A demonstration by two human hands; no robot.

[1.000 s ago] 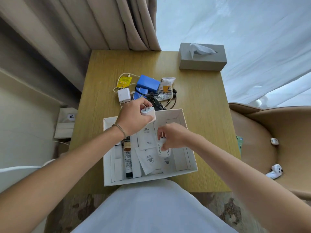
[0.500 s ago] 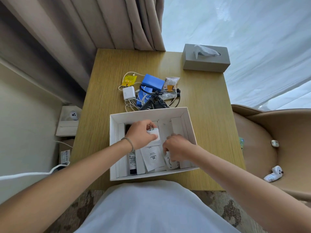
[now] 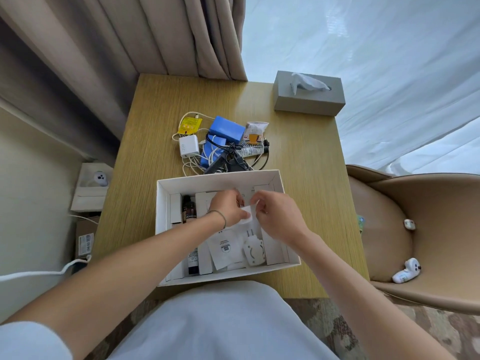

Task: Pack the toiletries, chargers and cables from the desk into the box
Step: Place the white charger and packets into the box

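Box [image 3: 166, 203] on the bench [image 3: 306, 157] holds a dark bottle [image 3: 189, 209], paper packets [image 3: 226, 246] and a white plug [image 3: 254, 250]. Above the plug, left hand [image 3: 228, 207] and right hand [image 3: 279, 216] both pinch a white charger [image 3: 246, 215] with curled fingers [image 3: 240, 202].

Grey tissue box [image 3: 309, 96] at the table's far right corner, beige curtain [image 3: 145, 35] upper left, tan chair [image 3: 420, 229] at right holding small white objects [image 3: 405, 274], possibly earbuds
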